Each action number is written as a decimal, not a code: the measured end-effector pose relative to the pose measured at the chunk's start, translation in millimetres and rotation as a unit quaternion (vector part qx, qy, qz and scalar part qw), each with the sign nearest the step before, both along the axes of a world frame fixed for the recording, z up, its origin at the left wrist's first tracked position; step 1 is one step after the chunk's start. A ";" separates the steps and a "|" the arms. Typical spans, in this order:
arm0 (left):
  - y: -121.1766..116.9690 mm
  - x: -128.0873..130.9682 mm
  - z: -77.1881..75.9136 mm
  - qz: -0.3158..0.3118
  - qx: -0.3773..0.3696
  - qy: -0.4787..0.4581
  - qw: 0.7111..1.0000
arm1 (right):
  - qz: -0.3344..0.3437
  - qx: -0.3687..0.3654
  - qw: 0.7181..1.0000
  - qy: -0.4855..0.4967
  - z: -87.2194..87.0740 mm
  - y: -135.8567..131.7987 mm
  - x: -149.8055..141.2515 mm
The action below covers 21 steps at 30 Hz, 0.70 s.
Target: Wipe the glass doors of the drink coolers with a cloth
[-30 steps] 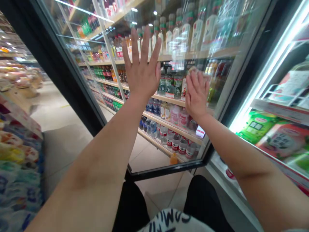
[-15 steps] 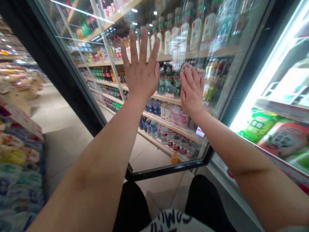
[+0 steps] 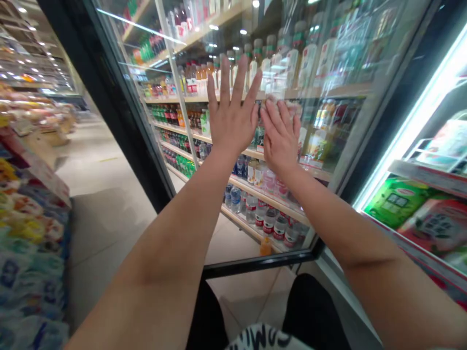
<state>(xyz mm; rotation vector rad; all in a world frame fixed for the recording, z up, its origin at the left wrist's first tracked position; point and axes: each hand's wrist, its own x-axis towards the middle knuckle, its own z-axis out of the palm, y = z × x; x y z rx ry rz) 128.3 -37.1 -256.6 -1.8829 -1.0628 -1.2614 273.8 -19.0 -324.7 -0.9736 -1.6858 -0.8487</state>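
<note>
Supermarket floor tile (image 3: 105,194) runs away on the far left, while a cooler's glass door (image 3: 219,238) fills the middle of the view, with shelved drinks, bottled water (image 3: 235,199) among them, seen behind it. Both hands are raised toward that door, open, with fingers spread and palms turned to the pane. The left hand (image 3: 232,119) is held just beside the right hand (image 3: 279,141), and nothing is seen gripped by either. Whether the palms touch the glass cannot be told. The door's black lower frame (image 3: 255,267) is seen beneath them, beyond black trousers (image 3: 314,311). Green packaged goods (image 3: 396,203) are lit in the next case on the right, and bagged goods (image 3: 31,253) are stacked at near left.
</note>
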 end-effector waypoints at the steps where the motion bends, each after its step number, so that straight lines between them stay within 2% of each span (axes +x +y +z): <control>1: 0.4 -0.4 0.0 -0.003 0.003 0.000 1.000 | -0.002 0.005 1.000 0.007 3.8 0.3 -3.6; 3: 1.1 -0.9 0.0 -0.017 0.010 -0.004 1.000 | -0.004 0.010 1.000 0.017 3.5 0.5 -9.7; 7: -1.3 0.7 0.9 -0.021 0.001 0.000 1.000 | 0.001 0.020 1.000 0.005 -10.5 3.3 -12.7; 9: -3.9 2.1 1.2 -0.005 -0.001 -0.002 1.000 | 0.005 0.030 1.000 -0.005 -4.8 6.6 -11.7; 14: -2.4 2.6 -1.7 0.003 -0.001 -0.035 0.999 | 0.000 0.030 0.999 0.027 32.6 9.7 -15.8; 18: 2.8 -1.6 -1.8 -0.026 0.007 -0.028 0.999 | -0.018 0.030 0.999 0.011 28.1 6.2 -15.0; 21: -0.5 -11.9 -1.6 0.000 0.007 0.016 1.000 | -0.023 0.035 0.999 -0.030 24.4 5.7 -3.3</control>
